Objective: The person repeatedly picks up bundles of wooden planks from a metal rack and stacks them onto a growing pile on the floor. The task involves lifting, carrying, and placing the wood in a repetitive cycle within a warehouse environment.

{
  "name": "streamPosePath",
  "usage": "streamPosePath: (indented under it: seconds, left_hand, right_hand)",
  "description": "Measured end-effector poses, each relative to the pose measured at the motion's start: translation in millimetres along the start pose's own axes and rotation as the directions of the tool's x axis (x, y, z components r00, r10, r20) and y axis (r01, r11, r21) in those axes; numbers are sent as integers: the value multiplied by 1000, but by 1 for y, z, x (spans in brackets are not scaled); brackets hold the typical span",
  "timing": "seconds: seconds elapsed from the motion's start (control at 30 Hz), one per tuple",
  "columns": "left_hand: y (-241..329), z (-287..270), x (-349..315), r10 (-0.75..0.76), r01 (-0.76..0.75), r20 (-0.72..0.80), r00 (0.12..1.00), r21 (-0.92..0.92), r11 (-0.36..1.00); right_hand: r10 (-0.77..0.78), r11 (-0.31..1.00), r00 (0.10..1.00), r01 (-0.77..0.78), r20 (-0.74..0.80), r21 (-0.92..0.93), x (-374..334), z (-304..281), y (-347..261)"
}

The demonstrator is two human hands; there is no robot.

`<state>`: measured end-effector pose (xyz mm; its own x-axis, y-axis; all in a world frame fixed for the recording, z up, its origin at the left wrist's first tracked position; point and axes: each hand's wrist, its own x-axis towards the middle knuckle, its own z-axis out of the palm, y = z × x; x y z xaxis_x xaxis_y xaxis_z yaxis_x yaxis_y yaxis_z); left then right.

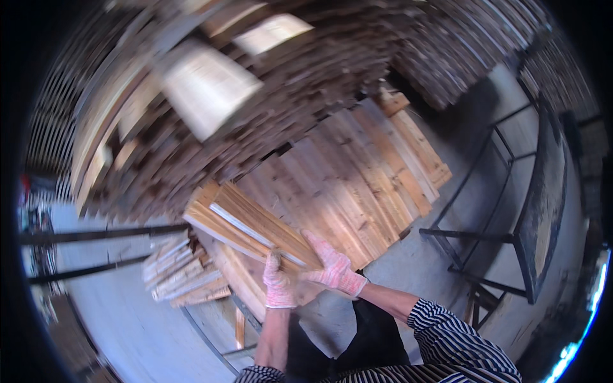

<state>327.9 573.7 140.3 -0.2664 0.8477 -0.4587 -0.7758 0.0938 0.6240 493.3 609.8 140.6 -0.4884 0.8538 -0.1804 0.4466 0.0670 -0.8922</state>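
A bundle of several narrow wooden boards [255, 223] stretches away from me, its far end to the left on the near edge of a wide layer of planks. My left hand [278, 287], in a pink-and-white knit glove, closes on the left side of the bundle's near end. On the right side of that same end, my right hand [335, 271], gloved alike, grips the boards. Its thumb side lies along the edge, while its lower fingers are partly hidden. One pale strip stands out among the browner boards.
Wide planks [325, 182] lie side by side beyond the bundle. Behind them rises a tall stack of lumber [306, 70], blurred by motion. A dark metal-framed bench [539, 204] stands at right. Shorter wood pieces [185, 271] are piled at left, near dark metal bars [102, 236].
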Motion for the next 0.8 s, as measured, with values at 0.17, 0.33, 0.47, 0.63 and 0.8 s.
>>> streamPosePath:
  seconds: [0.17, 0.33, 0.47, 0.63, 0.8]
  left_hand:
    - [-121, 66, 62, -320, 310, -85, 944, -113, 944]
    - [-199, 81, 131, -465, 465, 30, 885, 5, 886]
    - [-229, 63, 177, -358, 380, -186, 915, 98, 920]
    - [-238, 58, 178, -335, 352, -165, 928, 86, 932]
    - [-226, 108, 169, -372, 402, -202, 906, 138, 905]
  right_hand:
    - [244, 970, 964, -243, -108, 24, -1, -118, 82]
    - [311, 869, 896, -404, -318, -287, 38, -281, 198]
    - [432, 798, 815, -545, -386, -258, 89, -378, 252]
    - [336, 785, 858, -483, -389, -388, 128, -403, 322]
    - [307, 744, 906, -419, -291, -520, 159, -388, 308]
